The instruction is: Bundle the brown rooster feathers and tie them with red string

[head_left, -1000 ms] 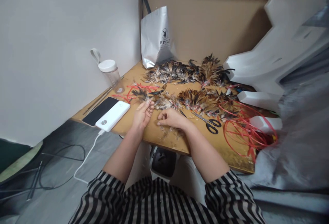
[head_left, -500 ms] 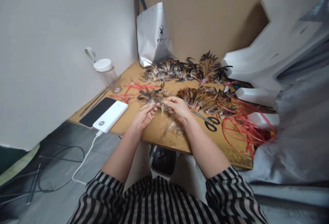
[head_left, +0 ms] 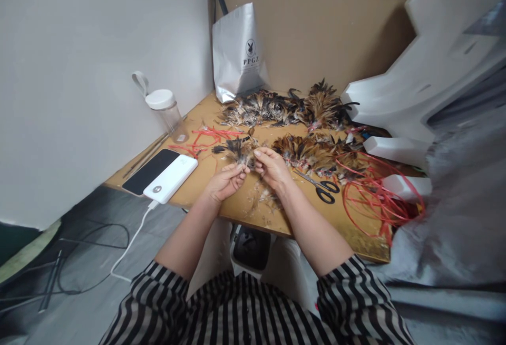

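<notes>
My left hand is closed, thumb and forefinger pinching a feather whose pale quill end shows at the fingertips. My right hand is closed in a pinch beside it, slightly higher; whatever lies between its fingertips is too small to make out. Just beyond both hands is a small cluster of dark and brown feathers, partly hidden by the fingers. Right of my right hand lies a row of brown feather bunches bound with red at the base. Black-handled scissors rest in front of that row.
More feather bunches line the table's back, before a silver bag. Red plastic strips lie left of centre, a tangle of red strip at right. A phone, power bank and clear bottle occupy the left.
My left hand has shifted slightly right, and my right hand has turned a little, its fingers curling more. Both remain pinched close together by the feathers.
</notes>
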A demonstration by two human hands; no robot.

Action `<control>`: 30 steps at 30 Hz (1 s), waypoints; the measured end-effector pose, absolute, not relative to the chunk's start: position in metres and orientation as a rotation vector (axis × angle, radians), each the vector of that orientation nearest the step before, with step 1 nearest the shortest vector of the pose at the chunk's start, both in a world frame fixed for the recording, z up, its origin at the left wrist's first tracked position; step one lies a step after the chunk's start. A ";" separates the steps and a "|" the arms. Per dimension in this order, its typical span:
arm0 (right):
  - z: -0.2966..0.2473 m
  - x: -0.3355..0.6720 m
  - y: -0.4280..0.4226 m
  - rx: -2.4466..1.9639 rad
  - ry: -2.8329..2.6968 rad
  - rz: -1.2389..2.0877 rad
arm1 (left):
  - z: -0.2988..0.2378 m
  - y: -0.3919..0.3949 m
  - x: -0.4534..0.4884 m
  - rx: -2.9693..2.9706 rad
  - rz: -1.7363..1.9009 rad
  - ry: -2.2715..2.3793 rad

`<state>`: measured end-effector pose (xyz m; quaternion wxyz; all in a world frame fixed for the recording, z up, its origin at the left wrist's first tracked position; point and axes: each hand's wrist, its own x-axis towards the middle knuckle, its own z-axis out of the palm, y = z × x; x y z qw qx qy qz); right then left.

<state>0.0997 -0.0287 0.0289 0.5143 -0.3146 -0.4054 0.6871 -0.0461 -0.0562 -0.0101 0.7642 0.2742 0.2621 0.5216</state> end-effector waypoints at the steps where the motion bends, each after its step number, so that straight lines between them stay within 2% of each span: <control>1: 0.029 0.100 -0.029 -0.754 -0.973 1.659 | -0.010 -0.056 -0.046 0.596 1.155 0.566; 23: 0.018 0.095 -0.025 -0.738 -1.003 1.538 | -0.004 -0.060 -0.047 0.573 1.087 0.507; 30: 0.020 0.096 -0.026 -0.801 -0.914 1.512 | -0.005 -0.056 -0.046 0.576 1.245 0.550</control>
